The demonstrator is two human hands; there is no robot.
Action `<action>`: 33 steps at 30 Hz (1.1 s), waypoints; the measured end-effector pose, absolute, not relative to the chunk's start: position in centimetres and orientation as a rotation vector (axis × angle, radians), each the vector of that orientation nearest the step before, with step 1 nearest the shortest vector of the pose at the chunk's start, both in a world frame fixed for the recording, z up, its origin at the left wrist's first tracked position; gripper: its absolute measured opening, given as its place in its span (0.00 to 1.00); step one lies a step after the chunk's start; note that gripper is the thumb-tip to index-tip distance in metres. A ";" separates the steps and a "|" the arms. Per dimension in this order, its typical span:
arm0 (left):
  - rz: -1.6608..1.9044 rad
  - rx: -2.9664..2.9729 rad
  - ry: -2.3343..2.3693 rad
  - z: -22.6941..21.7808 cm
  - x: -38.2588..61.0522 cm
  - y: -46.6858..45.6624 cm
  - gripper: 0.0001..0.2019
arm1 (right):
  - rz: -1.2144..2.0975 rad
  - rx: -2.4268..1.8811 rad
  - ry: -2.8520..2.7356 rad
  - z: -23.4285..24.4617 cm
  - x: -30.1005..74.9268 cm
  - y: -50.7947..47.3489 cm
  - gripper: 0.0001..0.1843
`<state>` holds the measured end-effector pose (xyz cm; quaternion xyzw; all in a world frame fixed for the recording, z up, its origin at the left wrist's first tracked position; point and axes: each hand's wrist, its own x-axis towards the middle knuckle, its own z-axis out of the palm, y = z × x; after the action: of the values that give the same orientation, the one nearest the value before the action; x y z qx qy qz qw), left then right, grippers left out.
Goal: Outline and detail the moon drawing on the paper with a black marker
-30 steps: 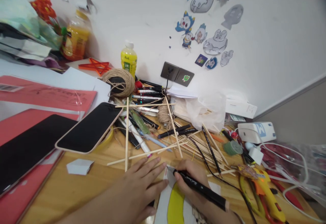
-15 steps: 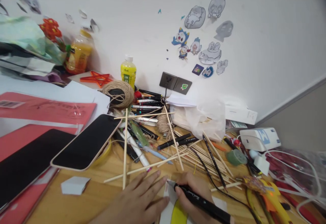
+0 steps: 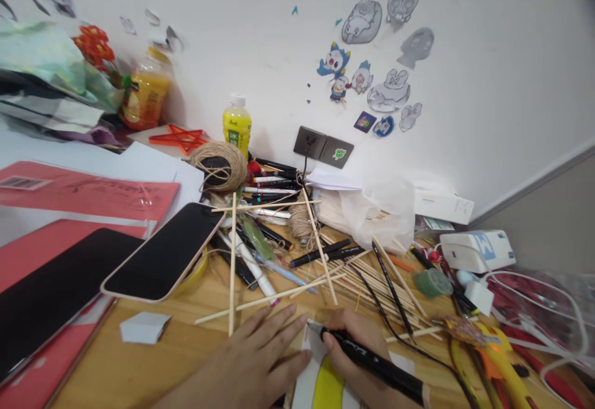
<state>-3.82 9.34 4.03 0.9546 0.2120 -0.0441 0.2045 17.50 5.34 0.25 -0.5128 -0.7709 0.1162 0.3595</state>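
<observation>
I read "冰" on the yellow bottle (image 3: 237, 125) at ten o'clock, "M" on the white case (image 3: 478, 252) at three.

Left hand (image 3: 263, 354) palm-down, outstretched; right hand (image 3: 361, 329) curled.

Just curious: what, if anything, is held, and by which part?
The right hand holds a black marker near its tip; the left hand rests on white paper.
</observation>
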 end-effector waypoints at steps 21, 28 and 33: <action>0.025 2.703 0.563 2.5 -4.4 9.2 0.33 | 0.360 -1.383 -1.973 0.0 17.8 5.1 0.06; 0.006 2.675 0.585 3.0 -4.2 9.1 0.33 | 0.402 -1.413 -1.973 -0.1 18.0 5.1 0.06; -0.012 2.684 0.583 3.3 -4.2 9.2 0.32 | 0.380 -1.387 -1.968 -0.1 17.8 5.1 0.06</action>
<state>-4.17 9.20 3.25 0.9581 0.2082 -0.0043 0.1964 17.81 5.08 -0.12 -0.5342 -0.7578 0.1464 0.3447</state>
